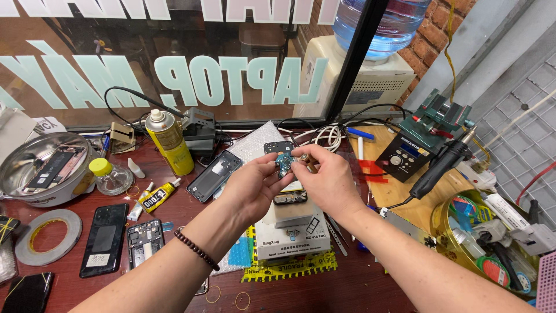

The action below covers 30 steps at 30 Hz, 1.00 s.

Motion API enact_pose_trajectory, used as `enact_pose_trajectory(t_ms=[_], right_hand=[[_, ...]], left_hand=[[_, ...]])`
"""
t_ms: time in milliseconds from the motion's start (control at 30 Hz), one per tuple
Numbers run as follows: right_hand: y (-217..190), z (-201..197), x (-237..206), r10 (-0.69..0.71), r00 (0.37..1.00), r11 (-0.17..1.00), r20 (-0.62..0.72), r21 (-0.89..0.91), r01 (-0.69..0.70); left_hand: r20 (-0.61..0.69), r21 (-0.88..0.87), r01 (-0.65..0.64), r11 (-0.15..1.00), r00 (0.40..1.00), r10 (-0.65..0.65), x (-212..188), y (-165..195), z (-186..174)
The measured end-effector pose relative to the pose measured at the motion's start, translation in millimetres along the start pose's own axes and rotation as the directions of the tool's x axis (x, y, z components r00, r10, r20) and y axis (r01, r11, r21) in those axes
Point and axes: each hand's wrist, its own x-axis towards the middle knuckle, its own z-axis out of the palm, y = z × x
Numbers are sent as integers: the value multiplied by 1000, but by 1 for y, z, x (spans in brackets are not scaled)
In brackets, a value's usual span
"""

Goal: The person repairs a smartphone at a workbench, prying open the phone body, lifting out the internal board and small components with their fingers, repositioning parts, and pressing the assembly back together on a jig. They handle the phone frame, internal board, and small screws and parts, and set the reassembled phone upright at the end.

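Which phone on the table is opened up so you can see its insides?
The small one beside the whole black phone. Its back is off, showing parts inside. The black phone beside it and the one at the corner are closed.

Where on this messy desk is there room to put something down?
Bare red table shows between the two forearms, below the yellow-edged mat. Another bare patch lies on the wooden board beside the soldering handle. The left side is crowded with phones.

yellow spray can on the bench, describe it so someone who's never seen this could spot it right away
Start at the big shop window along the back of the dark red workbench. Just below it, left of the two hands, a yellow spray can stands upright. It is the tallest thing there, with a silver top, unlike the small yellow-and-black glue tube lying in front.
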Motion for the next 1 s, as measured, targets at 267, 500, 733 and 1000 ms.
enact_pose_trajectory(t_ms=[267,500,733,1000], right_hand=[[20,3,10,89,990,939,111,322,-121],[31,0,14,296,901,665,317,609,-433],[31,-1,22,357,861,541,362,671,-506],[32,5,24,333,868,546,368,675,-496]], left_hand=[[19,88,16,996,1000,-18,-6,0,2],[-6,70,28,997,1000,-28,-3,1,-5],[-23,1,21,1000,999,-21,-7,7,-9],[-13,-31,14,999,1000,-14,-15,12,-8]])
